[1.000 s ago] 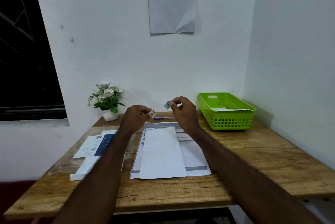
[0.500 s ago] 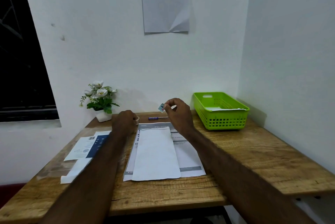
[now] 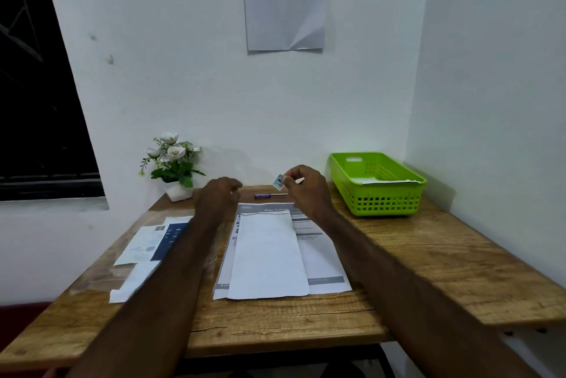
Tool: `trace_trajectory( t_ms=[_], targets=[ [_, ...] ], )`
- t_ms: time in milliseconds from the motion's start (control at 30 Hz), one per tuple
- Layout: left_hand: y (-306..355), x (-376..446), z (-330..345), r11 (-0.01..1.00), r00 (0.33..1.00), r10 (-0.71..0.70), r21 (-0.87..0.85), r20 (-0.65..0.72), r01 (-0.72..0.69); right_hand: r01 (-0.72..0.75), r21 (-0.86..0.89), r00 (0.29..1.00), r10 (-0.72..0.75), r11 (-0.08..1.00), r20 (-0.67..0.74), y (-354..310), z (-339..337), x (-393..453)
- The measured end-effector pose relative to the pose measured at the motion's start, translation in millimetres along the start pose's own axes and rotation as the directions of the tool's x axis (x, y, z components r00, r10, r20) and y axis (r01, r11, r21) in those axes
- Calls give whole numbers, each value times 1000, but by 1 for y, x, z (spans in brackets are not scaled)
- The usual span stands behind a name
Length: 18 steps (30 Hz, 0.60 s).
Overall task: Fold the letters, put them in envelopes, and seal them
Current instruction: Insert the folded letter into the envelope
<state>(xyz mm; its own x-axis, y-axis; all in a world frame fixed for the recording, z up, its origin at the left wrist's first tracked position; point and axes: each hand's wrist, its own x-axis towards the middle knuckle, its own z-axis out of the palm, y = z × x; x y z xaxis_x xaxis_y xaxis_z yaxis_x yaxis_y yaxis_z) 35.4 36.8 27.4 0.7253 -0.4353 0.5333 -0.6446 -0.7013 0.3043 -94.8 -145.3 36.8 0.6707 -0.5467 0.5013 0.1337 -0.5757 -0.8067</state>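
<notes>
Right hand [image 3: 309,190] pinches a small sticker [image 3: 278,182] above the envelope [image 3: 266,255]; left hand [image 3: 219,197], at 9 o'clock, hovers loosely curled, empty.

White envelope [image 3: 268,258] lies flat, lengthwise on printed letter [image 3: 321,258], mid-table. Small blue stamp [image 3: 278,183] pinched above the table's far edge. More envelopes [image 3: 153,243] lie left.

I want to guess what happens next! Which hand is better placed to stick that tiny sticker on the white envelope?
Probably the right hand. It already pinches the small sticker just above the envelope. The left hand hovers beside it and looks empty.
</notes>
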Motion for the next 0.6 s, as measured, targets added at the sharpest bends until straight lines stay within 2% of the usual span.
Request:
trace_trajectory(
  t_ms=[100,167,333,433,600],
  targets=[
    [16,-2,1,997,993,37,-72,113,-29,-157,85,985,150,984,87,-4,-5,-2],
    [25,-5,8,998,980,27,-53,196,-17,-272,122,951,247,954,187,-7,-8,-7],
    [29,-8,19,998,963,-46,-21,264,53,-436,-19,844,416,900,339,-5,-3,-14],
    [28,-8,20,996,958,-88,-8,272,93,-505,-106,782,506,857,364,-3,-3,-15],
    [31,-4,20,991,929,-134,31,345,131,-523,-125,776,531,843,339,-3,-6,-16]
  ],
)
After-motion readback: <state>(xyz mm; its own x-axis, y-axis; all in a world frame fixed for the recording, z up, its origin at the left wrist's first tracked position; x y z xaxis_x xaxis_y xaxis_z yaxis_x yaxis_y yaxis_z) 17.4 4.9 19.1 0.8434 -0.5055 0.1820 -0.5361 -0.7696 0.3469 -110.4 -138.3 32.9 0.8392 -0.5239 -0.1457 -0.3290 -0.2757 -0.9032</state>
